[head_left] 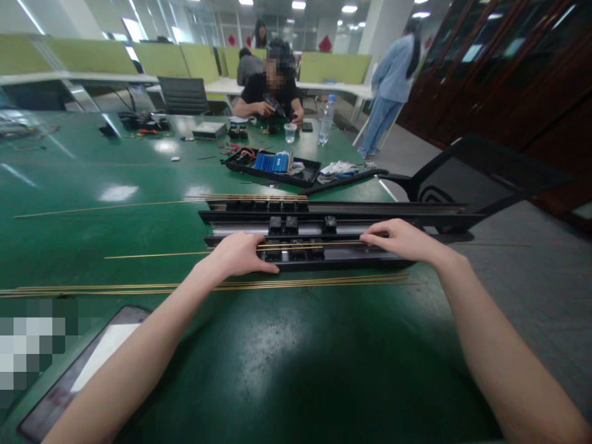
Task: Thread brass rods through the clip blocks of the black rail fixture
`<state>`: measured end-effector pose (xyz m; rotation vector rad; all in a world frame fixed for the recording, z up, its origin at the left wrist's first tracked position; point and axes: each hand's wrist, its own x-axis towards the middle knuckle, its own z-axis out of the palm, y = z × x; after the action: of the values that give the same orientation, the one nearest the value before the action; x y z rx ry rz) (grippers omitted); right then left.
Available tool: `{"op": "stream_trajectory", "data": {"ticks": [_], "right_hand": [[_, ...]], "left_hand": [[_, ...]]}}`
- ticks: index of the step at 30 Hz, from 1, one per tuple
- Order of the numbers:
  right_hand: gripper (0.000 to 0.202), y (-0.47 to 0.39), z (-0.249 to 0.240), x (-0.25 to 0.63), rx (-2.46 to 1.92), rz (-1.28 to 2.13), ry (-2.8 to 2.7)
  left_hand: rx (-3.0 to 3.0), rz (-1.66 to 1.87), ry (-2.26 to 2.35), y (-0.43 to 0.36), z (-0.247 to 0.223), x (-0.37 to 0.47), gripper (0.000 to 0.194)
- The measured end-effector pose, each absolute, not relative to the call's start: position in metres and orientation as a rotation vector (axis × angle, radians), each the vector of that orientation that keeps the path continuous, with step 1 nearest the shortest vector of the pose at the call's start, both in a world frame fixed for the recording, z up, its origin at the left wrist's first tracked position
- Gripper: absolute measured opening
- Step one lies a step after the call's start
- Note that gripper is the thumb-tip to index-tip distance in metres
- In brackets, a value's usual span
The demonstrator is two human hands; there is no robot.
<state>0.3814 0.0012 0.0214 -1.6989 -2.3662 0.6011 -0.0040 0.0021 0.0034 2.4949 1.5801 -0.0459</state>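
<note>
My right hand (398,238) pinches a long thin brass-coloured rod (342,243) between thumb and fingertips. The rod runs left above the nearest black channel rail (342,265), over several small black blocks (298,253) in it, and past my left hand. Around the left part of that rail is my left hand (240,253), its thumb along the near edge and its fingers on the far side. Behind it lies another black rail with black blocks (329,224) in its groove. Farther back, more thin rods (259,198) rest across blocks in a third rail.
Several loose rods (314,283) lie in front of the rails on the green table (287,351). A phone-like dark slab (50,401) lies at left. Beyond are a black tray (296,180), white gloves (340,169), a water bottle (326,120) and a seated co-worker. An office chair (472,179) stands right.
</note>
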Motion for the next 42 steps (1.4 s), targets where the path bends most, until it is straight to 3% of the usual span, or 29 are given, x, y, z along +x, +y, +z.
{"op": "stream_trajectory", "data": {"ticks": [42], "right_hand": [[0.043,0.004,0.020,0.374,-1.668,0.576,-2.294]], "left_hand": [[2.471,-0.022,1.488,0.006,0.011,-0.012,0.070]]}}
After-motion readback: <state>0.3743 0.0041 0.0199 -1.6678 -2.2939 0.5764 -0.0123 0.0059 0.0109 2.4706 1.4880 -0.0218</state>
